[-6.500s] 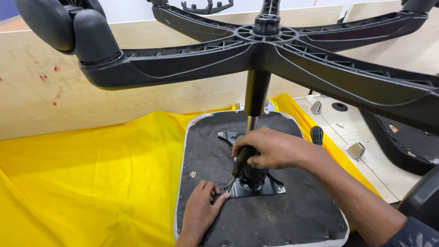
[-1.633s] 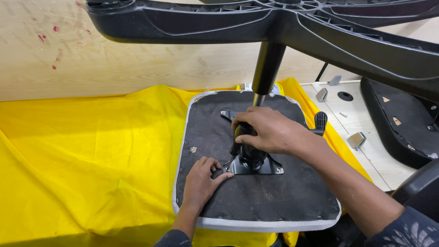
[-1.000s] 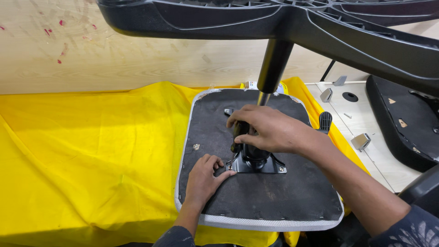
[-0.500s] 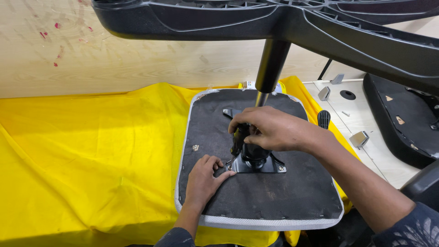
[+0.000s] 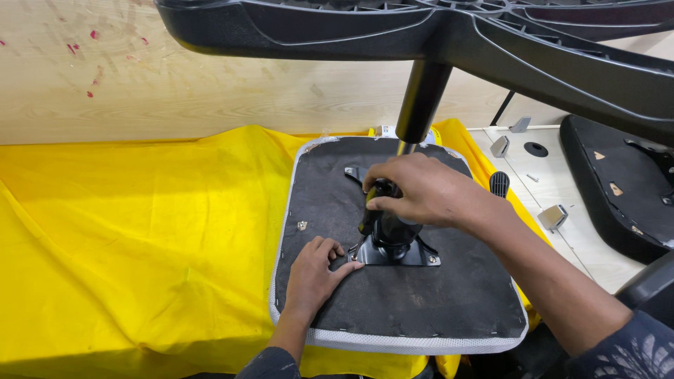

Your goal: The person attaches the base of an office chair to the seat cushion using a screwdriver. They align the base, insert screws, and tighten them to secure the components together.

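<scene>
1. A pale wooden wall [image 5: 210,77] with a few red marks fills the background, and a wrinkled yellow cloth [image 5: 126,238] covers the surface below it.
2. An upturned seat pad [image 5: 407,302], black underneath with a white mesh edge, lies on the cloth.
3. A metal mounting plate [image 5: 393,254] sits on the middle of the pad, and a black column [image 5: 420,102] rises from it to the star-shaped chair base [image 5: 435,28] overhead.
4. The right hand [image 5: 421,191] is closed around a black tool handle [image 5: 375,203] just beside the column, above the plate.
5. The left hand [image 5: 312,270] lies flat on the pad with fingers loosely spread, its fingertips touching the plate's near left corner.
6. To the right, a light board [image 5: 562,210] carries small metal brackets [image 5: 554,216], and a black handle [image 5: 498,184] stands at the pad's edge.
7. Another black chair part [image 5: 618,189] lies farther right.
</scene>
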